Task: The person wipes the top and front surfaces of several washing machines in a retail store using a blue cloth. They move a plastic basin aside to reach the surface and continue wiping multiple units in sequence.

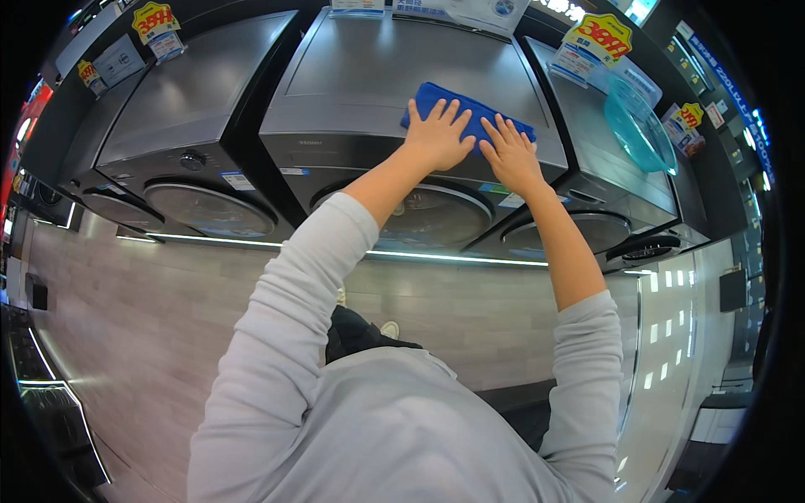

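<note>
A folded blue cloth [473, 115] lies on the grey metal top of a Haier front-loading washing machine [377, 69], near its front edge. Flat on the cloth's left part rests my left hand [438, 135], fingers spread. My right hand [512, 154] presses on the cloth's right part, its fingers also apart. Neither hand is closed around the cloth. Below both hands, the machine's round glass door [434, 217] faces the floor area, partly covered by my left forearm.
Similar machines flank this one, the left one with a silver knob [192, 161]. A turquoise plastic basin [638, 129] sits tilted on the right machine [619, 151]. Price signs [596, 41] stand along the back. A lit strip [453, 256] runs along the base.
</note>
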### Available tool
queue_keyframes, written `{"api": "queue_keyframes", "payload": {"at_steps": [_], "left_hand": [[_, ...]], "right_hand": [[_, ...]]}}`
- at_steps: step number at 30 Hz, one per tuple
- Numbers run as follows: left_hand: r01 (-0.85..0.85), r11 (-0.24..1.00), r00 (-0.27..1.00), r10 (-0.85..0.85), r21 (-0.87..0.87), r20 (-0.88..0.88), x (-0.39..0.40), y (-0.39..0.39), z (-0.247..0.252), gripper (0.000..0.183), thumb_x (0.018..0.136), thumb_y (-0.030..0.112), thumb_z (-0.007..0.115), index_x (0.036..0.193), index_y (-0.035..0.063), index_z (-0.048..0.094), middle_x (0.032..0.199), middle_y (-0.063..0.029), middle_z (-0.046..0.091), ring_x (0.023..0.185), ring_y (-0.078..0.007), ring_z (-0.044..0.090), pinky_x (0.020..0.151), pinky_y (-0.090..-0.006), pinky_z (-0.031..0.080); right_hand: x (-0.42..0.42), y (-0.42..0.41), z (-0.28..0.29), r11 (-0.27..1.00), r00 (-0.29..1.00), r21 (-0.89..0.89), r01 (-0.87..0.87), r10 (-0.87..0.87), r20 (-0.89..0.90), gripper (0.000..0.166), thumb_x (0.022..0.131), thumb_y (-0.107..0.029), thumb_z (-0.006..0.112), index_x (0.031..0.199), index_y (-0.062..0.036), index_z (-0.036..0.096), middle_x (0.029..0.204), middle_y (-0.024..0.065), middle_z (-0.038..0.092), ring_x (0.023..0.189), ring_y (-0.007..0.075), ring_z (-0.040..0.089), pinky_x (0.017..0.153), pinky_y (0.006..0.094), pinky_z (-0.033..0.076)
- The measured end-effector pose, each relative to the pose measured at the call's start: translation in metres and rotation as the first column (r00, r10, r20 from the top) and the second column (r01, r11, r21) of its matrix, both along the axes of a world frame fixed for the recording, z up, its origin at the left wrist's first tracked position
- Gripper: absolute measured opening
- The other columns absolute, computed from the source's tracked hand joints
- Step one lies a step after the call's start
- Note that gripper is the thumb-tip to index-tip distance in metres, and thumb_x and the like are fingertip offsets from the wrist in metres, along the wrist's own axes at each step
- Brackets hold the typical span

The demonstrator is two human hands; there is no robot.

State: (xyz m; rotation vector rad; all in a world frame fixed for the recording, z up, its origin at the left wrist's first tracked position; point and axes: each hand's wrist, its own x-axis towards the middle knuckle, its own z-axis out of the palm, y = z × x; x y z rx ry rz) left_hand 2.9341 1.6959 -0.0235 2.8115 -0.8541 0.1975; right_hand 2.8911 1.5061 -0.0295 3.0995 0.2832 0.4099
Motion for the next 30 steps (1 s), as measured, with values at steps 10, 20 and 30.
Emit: {"api": "queue_keyframes", "payload": {"at_steps": [10, 20, 30], "left_hand": [[-0.259, 0.965, 0.964, 0.255, 0.04, 0.076, 0.004, 0.157, -0.002, 0.061, 0.096, 0.05, 0.034, 0.148, 0.0194, 0.028, 0.155, -0.009, 0.023, 0.144, -0.0273, 0.02, 0.109, -0.0655, 0.007], [-0.281, 0.826, 0.865, 0.439, -0.488, 0.244, -0.014, 0.258, -0.057, 0.056, 0.095, 0.034, 0.045, 0.146, 0.014, 0.031, 0.151, -0.0125, 0.03, 0.141, -0.0304, 0.024, 0.109, -0.0642, 0.01], [-0.36, 0.23, 0.873, 0.424, -0.904, -0.24, -0.02, 0.212, -0.136, 0.074, 0.101, 0.039, 0.035, 0.147, -0.0012, -0.008, 0.154, -0.0266, -0.002, 0.143, -0.0381, 0.007, 0.115, -0.041, 0.014]], "right_hand": [[0.052, 0.149, 0.001, 0.94, 0.942, 0.058, -0.337, 0.336, 0.025, 0.056, 0.097, -0.049, 0.035, 0.144, -0.0193, 0.037, 0.151, 0.0146, 0.031, 0.141, 0.0311, 0.025, 0.114, 0.0473, 0.018], [0.081, 0.27, -0.012, 0.815, 0.806, 0.036, -0.579, 0.564, 0.178, 0.057, 0.092, -0.049, 0.048, 0.142, -0.024, 0.04, 0.149, 0.011, 0.035, 0.139, 0.0301, 0.03, 0.112, 0.0489, 0.023], [0.062, 0.312, -0.006, 0.538, 0.629, -0.595, -0.596, 0.774, 0.07, 0.064, 0.084, -0.037, 0.063, 0.142, -0.0377, 0.036, 0.157, -0.006, 0.015, 0.145, 0.0217, 0.011, 0.114, 0.0479, 0.02]]}}
